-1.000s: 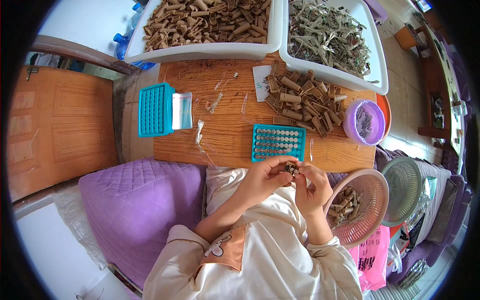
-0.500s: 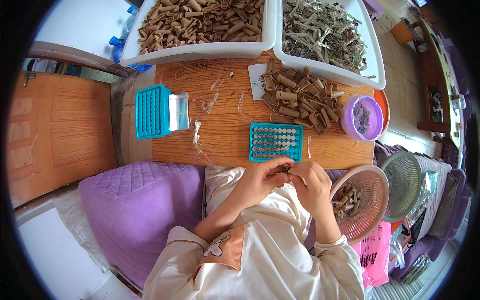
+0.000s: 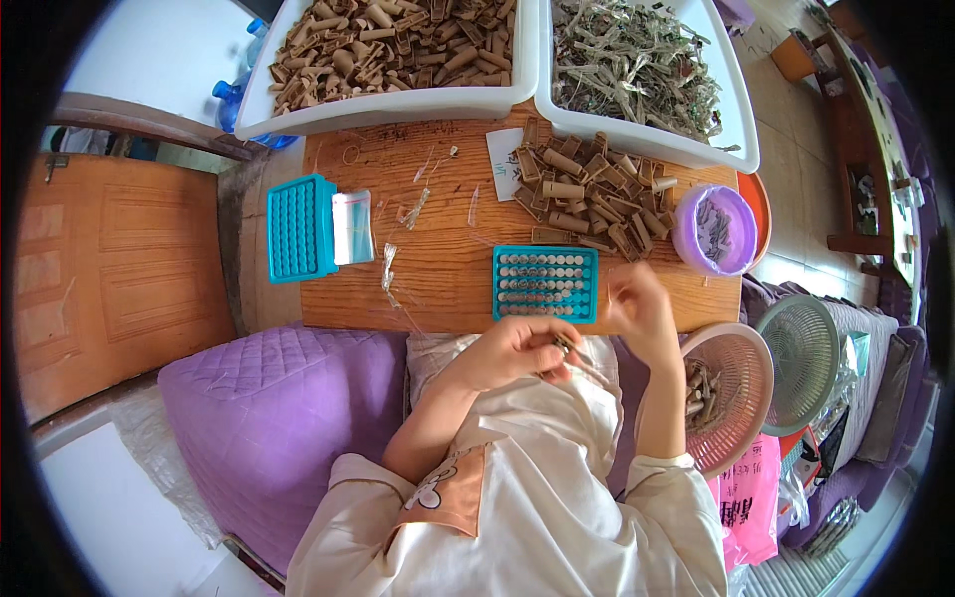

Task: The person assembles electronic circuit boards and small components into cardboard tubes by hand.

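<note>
My left hand (image 3: 524, 350) is closed in a pinch over my lap, near the table's front edge. Between its fingertips is a small dark part (image 3: 563, 345), its kind too small to make out; thin strands trail from it to the right. My right hand (image 3: 640, 306) is raised apart from it, right of the teal tray, with its fingers smeared by motion. Rows of round silvery button cells (image 3: 537, 285) fill much of the teal tray (image 3: 545, 251). Behind it lies a pile of brown plastic casings (image 3: 587, 189).
White bins hold brown casings (image 3: 398, 60) and wired parts in clear strips (image 3: 637, 70) at the back. A purple-lined bowl (image 3: 686, 244) stands at the table's right. Stacked teal trays (image 3: 298, 229) are at left. A pink basket (image 3: 761, 388) sits beside my right arm.
My right hand has left the small part and moved forward and right, beside the teal tray. My left hand keeps its pinch and has shifted slightly left.
</note>
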Motion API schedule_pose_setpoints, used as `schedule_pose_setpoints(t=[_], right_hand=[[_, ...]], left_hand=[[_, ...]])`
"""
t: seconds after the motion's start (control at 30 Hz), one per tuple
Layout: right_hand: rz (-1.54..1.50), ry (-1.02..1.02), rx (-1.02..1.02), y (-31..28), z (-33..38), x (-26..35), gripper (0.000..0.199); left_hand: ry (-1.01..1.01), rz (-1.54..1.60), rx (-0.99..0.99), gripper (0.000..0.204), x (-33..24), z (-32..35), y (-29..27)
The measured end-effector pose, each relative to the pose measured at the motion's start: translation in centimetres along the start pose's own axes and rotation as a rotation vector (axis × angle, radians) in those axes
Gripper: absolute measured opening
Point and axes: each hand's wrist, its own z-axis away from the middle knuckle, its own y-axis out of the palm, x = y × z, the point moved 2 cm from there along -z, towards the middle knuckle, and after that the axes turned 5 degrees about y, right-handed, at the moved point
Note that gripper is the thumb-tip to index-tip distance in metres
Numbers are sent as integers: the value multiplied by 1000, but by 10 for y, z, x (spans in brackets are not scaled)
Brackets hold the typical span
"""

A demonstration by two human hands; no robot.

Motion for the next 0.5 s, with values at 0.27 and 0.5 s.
schedule_pose_setpoints(t=[0.27,0.5], right_hand=[[526,-59,-581,13,-26,-34,12],[-478,61,-461,8,-10,-21,19]], left_hand=[[117,161,-230,26,-6,-2,-10],[340,207,-354,28,-12,-3,-1]])
